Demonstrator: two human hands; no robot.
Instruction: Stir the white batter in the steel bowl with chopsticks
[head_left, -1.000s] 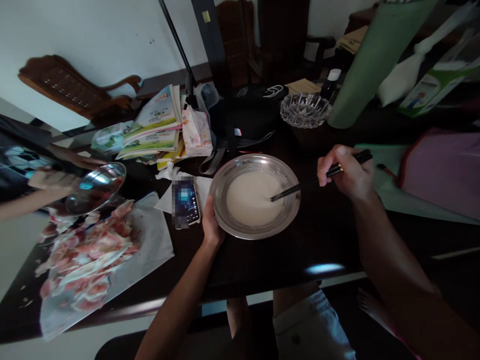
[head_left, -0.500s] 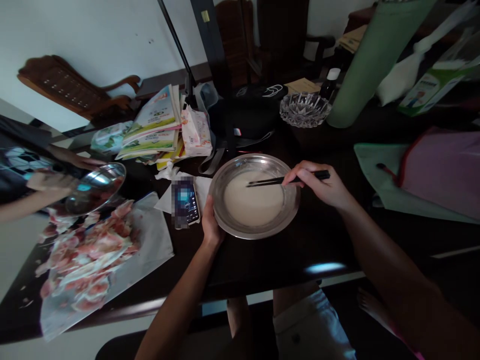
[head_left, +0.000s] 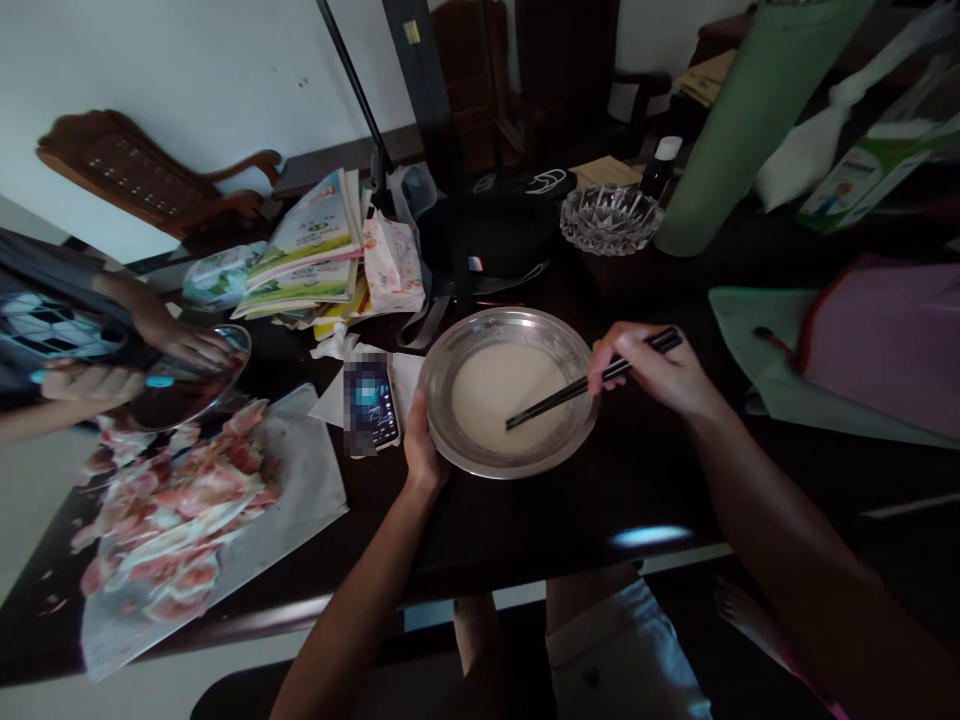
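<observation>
A shallow metal bowl (head_left: 577, 440) stands on the dark table in front of me, with a pale, milky liquid (head_left: 487, 390) in it. My left hand (head_left: 424, 445) grips the bowl's left rim, thumb up along the outer edge. Above the right rim, my right hand (head_left: 637, 365) is closed around a pair of black chopsticks (head_left: 551, 402). Their tips point down and left into the liquid, near its middle. Just left of the bowl lies a phone (head_left: 382, 405) with its screen lit, partly blurred out.
Pinkish peelings (head_left: 187, 500) are heaped on a white sheet (head_left: 307, 470) at left. Beside them another person's hand (head_left: 187, 340) reaches into a second metal bowl (head_left: 244, 350). Behind stand stacked books (head_left: 307, 230), a tissue pack (head_left: 391, 262), a glass bowl (head_left: 609, 220) and a green cylinder (head_left: 735, 150).
The chopsticks' tips have swung toward me through the liquid, and my right hand has turned slightly. My left hand stays on the bowl. The other person's hand has moved into their bowl.
</observation>
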